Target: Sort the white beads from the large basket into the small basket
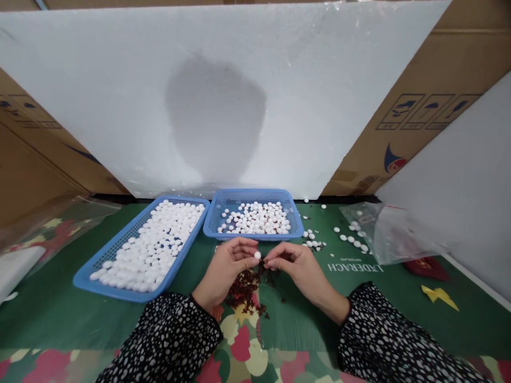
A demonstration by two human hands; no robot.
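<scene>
Green printed table covering, backed by a large white foam board; on it, two blue perforated plastic baskets of white beads, a clear plastic bag to the right. Left hand: pinching one small round white bead above dark-red fragments. Right hand: thumb and fingertips drawn together beside it.

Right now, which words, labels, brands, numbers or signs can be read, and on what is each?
"LÄDERACH": white, on the green table cover.
"SWITZERLAND": smaller, just above it, barely legible.
Right carton: framed handling symbols, one an umbrella; blue-and-red logo; captions too small to read.
Left carton: similar symbols, captions blurred.
No readable numbers.
</scene>
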